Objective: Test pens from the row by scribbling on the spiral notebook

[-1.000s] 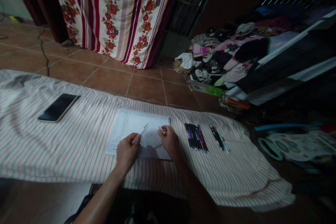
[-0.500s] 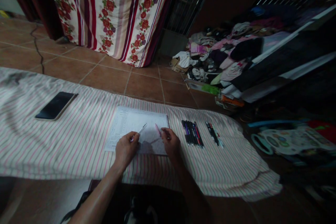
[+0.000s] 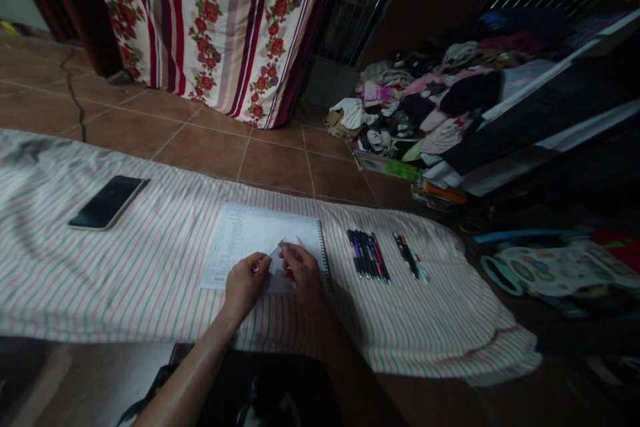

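the left hand (image 3: 245, 282) pinches a slim pen (image 3: 273, 252) in closed fingers, its long axis slanting away and rightward, tip over the spiral notebook (image 3: 250, 230). just beside it, the right hand (image 3: 301, 273) nips a small pink piece (image 3: 299, 239). the notebook lies on a striped cloth (image 3: 150, 260), phone (image 3: 107, 202) to the left, pen rows (image 3: 369, 255) to the right. beyond are the tiled floor (image 3: 210, 147), a floral curtain (image 3: 225, 20) and heaped clothes (image 3: 425, 107).

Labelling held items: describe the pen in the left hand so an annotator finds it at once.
On the pink-and-white striped cloth lies a white spiral-bound notebook. Above it the left hand pinches a thin pale pen, angled toward the right hand, which grips a pink pen. Unlike that and the dark pens in rows right of the notebook, it is whitish.
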{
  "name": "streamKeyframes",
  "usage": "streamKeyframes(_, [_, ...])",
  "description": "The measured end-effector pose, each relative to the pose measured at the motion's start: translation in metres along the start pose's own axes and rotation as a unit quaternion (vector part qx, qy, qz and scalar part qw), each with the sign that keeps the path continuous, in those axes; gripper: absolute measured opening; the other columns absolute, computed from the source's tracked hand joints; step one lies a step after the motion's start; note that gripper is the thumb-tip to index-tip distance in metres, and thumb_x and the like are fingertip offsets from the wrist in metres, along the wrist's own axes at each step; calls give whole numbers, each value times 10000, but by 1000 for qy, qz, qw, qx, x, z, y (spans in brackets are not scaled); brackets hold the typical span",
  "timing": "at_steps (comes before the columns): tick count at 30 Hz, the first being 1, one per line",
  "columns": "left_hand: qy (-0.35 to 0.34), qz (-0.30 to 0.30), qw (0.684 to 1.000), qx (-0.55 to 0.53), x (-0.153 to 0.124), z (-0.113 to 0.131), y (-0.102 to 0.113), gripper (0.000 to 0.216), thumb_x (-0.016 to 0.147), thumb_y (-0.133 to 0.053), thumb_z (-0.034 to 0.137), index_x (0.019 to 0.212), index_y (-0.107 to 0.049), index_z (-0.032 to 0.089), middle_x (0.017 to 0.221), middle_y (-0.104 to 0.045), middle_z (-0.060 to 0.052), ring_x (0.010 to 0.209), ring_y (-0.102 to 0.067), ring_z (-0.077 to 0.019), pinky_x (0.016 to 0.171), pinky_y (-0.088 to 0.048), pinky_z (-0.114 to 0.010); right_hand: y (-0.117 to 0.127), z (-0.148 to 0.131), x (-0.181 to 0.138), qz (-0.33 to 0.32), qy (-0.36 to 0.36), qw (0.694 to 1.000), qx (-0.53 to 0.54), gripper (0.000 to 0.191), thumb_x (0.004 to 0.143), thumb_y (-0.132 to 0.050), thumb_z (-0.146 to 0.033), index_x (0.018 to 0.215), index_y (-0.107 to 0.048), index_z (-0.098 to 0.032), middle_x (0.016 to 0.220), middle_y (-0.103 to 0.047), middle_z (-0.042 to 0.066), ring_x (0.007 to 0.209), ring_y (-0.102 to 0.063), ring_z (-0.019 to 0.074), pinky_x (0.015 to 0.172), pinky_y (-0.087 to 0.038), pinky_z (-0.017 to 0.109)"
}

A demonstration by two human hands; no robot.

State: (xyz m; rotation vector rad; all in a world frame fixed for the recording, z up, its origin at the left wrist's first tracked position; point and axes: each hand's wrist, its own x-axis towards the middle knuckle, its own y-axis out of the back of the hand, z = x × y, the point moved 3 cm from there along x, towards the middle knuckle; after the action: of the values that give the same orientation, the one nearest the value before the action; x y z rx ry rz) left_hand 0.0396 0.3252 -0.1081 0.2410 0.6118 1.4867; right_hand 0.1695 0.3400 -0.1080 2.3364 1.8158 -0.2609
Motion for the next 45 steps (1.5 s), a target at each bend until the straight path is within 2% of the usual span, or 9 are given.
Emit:
streamKeyframes(9, [0,-6,1000,14,0,1,2,299,831,-407,379,833,-658,216,639,-646,-3,594,-570,-133,533,-339,-212,-8,-1,4,12,6,1000,16,296,617,-638,-435,664,-603,-145,539,-496,-42,415,-389,49,377,-332,175])
streamKeyframes(16, [17,1,998,56,-2,2,9,283,827,-420,362,801,-666,226,677,-663,-11,646,-588,-147,556,-340,-218,-9,4,13,31,18,999,-28,347,637,-590,-468,745,-623,-141,621,-551,-4,463,-444,67,390,-371,178])
streamKeyframes(20, [43,19,995,92,-2,-1,16,268,812,-439,362,832,-675,237,740,-677,-40,714,-606,-187,580,-343,-243,-6,6,21,39,53,994,-90,380,702,-514,-481,816,-627,-137,644,-585,23,493,-493,99,406,-386,200])
streamKeyframes(23, [63,28,992,104,-1,-5,23,276,811,-434,367,862,-674,241,765,-681,-59,742,-613,-214,584,-349,-260,-3,7,28,33,105,979,-171,321,736,-480,-429,784,-631,-150,633,-602,31,525,-519,130,460,-403,234])
streamKeyframes(26, [70,32,992,103,-1,-6,27,284,815,-422,371,881,-668,247,785,-682,-53,741,-611,-205,580,-353,-255,-4,7,30,14,167,950,-264,183,713,-530,-341,673,-623,-189,623,-614,21,592,-542,154,626,-424,280])
streamKeyframes(29, [66,31,992,99,-1,-5,29,290,821,-414,376,871,-668,244,777,-679,-40,711,-605,-185,563,-347,-242,-8,7,30,3,214,915,-342,127,715,-540,-258,613,-593,-203,629,-614,23,639,-545,164,774,-383,311])
streamKeyframes(35, [63,27,993,95,-2,-1,30,297,829,-413,374,861,-669,227,740,-677,-37,665,-599,-169,544,-337,-232,-13,10,30,8,256,866,-429,96,751,-516,-212,671,-568,-197,696,-600,56,746,-532,197,774,-366,311])
streamKeyframes(40, [60,29,993,99,0,-5,27,297,826,-411,378,876,-667,235,797,-680,-48,730,-606,-190,569,-341,-244,-13,11,29,9,262,858,-442,74,757,-519,-206,746,-588,-180,723,-609,64,763,-542,204,781,-381,324])
streamKeyframes(45, [57,27,993,103,1,-7,25,310,833,-397,389,889,-664,241,782,-678,-48,732,-605,-190,573,-337,-246,-8,12,25,12,266,874,-407,175,767,-463,-175,844,-616,-141,767,-637,84,735,-577,186,802,-414,330])
